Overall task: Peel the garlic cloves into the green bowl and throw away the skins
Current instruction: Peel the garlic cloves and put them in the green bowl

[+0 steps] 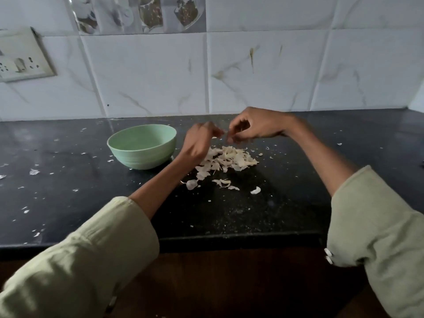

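Garlic, in the form of one small clove, seems to be pinched between the two hands just above the heap of skins, though motion blur hides it and I cannot tell how much skin it wears. The left hand [199, 140] has its fingers curled with the tips drawn together toward the right hand [253, 125], whose thumb and fingers are bent in a pinch at the same spot; both look closed on the clove, the exact hold smeared. To do this step well, I judge that one hand should hold the clove firm at its base while the other nips the loose papery edge and strips it lengthwise, keeping the work over the pile so flakes fall there and not into the bowl. Below lies the heap of dry, cream-white garlic skins [226, 158], thin, curled and brittle-looking, with a few pale unpeeled-looking cloves [191, 184] near its front edge. Just left of the hands stands the round pale-green bowl [142, 146], smooth and matte with faint ribs low on its wall; its inside is mostly hidden from this angle. Everything rests on a black speckled stone counter [229, 214], glossy and littered with white flecks. Behind rises a wall of white marble-veined tiles [263, 72], with a cream switch plate [21, 57] at far left.
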